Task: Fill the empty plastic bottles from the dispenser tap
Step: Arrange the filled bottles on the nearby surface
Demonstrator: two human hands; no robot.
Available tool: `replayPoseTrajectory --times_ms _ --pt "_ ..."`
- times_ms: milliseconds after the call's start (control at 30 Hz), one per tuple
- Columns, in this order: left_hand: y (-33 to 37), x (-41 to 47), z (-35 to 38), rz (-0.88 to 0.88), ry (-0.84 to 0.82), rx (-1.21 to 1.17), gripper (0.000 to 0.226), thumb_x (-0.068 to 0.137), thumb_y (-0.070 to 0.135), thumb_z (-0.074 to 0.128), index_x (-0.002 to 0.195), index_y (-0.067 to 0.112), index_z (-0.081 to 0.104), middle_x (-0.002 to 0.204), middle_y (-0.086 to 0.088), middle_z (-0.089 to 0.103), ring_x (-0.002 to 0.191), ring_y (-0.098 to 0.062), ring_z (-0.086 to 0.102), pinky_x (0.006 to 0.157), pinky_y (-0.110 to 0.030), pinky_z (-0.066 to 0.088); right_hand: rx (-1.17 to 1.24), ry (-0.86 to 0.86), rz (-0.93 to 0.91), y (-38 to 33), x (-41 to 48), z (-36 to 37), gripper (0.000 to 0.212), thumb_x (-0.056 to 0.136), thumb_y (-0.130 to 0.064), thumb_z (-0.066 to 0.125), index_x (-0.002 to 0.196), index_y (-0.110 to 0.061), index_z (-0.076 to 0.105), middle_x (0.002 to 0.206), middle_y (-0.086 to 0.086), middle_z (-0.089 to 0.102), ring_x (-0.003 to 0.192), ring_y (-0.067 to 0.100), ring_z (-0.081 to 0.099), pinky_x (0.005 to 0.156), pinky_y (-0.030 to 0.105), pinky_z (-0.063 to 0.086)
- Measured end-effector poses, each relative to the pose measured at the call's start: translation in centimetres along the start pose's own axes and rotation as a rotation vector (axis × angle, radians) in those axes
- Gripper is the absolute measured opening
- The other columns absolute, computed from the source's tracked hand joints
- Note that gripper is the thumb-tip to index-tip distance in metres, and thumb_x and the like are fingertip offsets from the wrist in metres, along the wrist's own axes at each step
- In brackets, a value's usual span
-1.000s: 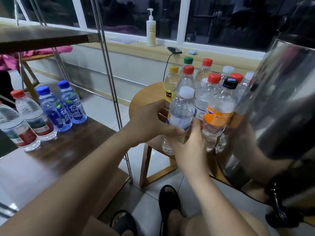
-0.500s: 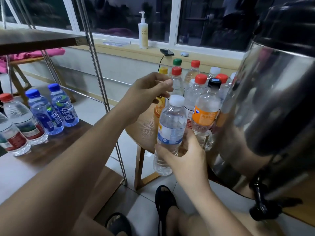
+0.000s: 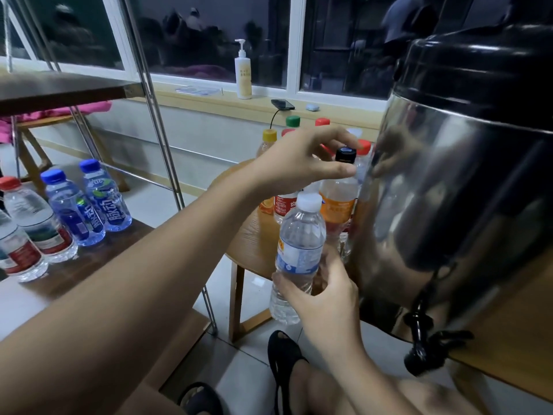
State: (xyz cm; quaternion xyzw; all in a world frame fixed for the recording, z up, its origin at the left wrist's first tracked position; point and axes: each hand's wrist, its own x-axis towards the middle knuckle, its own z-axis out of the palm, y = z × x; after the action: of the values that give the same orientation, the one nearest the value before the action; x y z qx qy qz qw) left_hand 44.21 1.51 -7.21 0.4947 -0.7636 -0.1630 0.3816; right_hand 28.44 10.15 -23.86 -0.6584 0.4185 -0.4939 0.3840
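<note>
My right hand [image 3: 323, 298] grips the lower body of a clear plastic bottle [image 3: 300, 250] with a white cap and a blue label, holding it upright in front of the round wooden table [image 3: 254, 250]. My left hand [image 3: 299, 166] hovers above that bottle with fingers and thumb spread and holds nothing. The black cap of an orange-labelled bottle [image 3: 339, 199] shows in the gap between thumb and fingers. The steel dispenser [image 3: 454, 205] with a black lid stands at the right. Its black tap [image 3: 422, 351] is low, right of my right hand.
Several capped bottles crowd the round table behind my left hand. Filled bottles with blue caps [image 3: 89, 202] and a red-capped one [image 3: 36, 223] stand on a dark shelf [image 3: 104, 259] at the left, edged by metal poles. A pump bottle [image 3: 243, 73] and phone lie on the windowsill.
My right hand has drawn the white-capped bottle off the table toward me. My left hand let go of it, rose and moved right over the bottles.
</note>
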Motion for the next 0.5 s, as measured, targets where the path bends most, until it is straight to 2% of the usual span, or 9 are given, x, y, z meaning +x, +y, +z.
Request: replayPoseTrajectory --times_ms 67,133,300,400,500 --pt "-0.3 -0.2 0.0 0.0 0.023 -0.034 0.03 0.097 0.03 0.084 0.124 0.024 0.072 0.11 0.001 0.076 0.1 -0.01 0.07 0.094 -0.038 0.06 -0.008 -0.003 -0.012 0.2 0.0 -0.3 0.06 0.076 -0.039 0.097 0.126 -0.037 0.065 0.115 -0.02 0.076 0.107 0.004 0.074 0.089 0.033 0.063" --pt "-0.8 -0.9 -0.3 -0.015 0.057 -0.082 0.027 0.097 0.023 0.084 0.12 0.02 0.071 0.11 -0.007 0.077 0.105 -0.016 0.074 0.097 -0.042 0.062 -0.026 -0.018 -0.026 0.4 -0.1 -0.3 0.06 0.076 -0.039 0.097 0.126 -0.037 0.065 0.115 -0.022 0.076 0.108 0.002 0.073 0.089 0.028 0.061" --pt "-2.7 -4.7 -2.2 -0.075 0.201 -0.209 0.031 0.091 0.017 0.088 0.117 0.012 0.072 0.11 -0.011 0.08 0.11 -0.032 0.076 0.102 -0.058 0.06 -0.033 -0.056 -0.031 0.7 -0.4 0.7 0.064 0.075 -0.041 0.098 0.129 -0.039 0.063 0.119 -0.021 0.074 0.113 0.003 0.071 0.094 0.039 0.062" --pt "-3.5 -7.6 -4.1 -0.091 0.281 -0.212 0.03 0.092 0.011 0.086 0.118 0.007 0.072 0.11 -0.011 0.08 0.111 -0.033 0.076 0.102 -0.056 0.061 -0.027 -0.078 -0.057 0.0 -0.6 2.0 0.067 0.073 -0.043 0.098 0.126 -0.056 0.06 0.12 -0.031 0.071 0.113 -0.004 0.069 0.094 0.029 0.061" --pt "-3.9 -10.5 -6.3 -0.108 0.375 -0.174 0.026 0.093 0.005 0.084 0.116 0.006 0.071 0.11 -0.01 0.08 0.11 -0.03 0.076 0.101 -0.048 0.062 0.014 -0.124 -0.044 -0.7 -0.7 3.8 0.064 0.073 -0.041 0.098 0.126 -0.045 0.062 0.116 -0.029 0.072 0.109 0.0 0.072 0.09 0.041 0.064"
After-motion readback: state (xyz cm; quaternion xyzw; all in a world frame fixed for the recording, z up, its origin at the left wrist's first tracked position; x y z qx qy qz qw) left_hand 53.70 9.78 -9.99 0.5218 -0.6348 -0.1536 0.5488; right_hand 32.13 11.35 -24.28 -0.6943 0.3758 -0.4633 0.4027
